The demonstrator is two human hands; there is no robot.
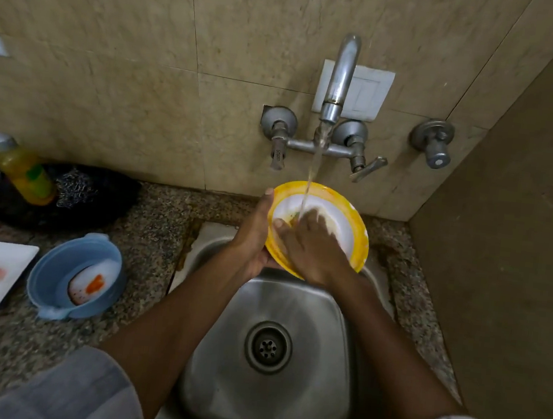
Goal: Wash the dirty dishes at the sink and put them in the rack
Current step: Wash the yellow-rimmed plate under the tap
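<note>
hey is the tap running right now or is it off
Running. A stream of water falls from the tap onto the yellow-rimmed plate held over the sink.

Beige marble-tiled wall [113, 53] with a white switch plate [371, 92] above a speckled granite counter [148, 229]

A yellow plastic bottle of liquid with a grey cap [23, 169] stands tilted at the left on the speckled granite counter [148, 229], against a black cloth-like heap [96, 202]. A silvery wire scrubber [76, 186] lies on that heap. A white wall switch plate [367, 94] is fixed to the beige marble-tiled wall [147, 57]. A separate grey metal valve [434, 143] is mounted at the right.
</note>
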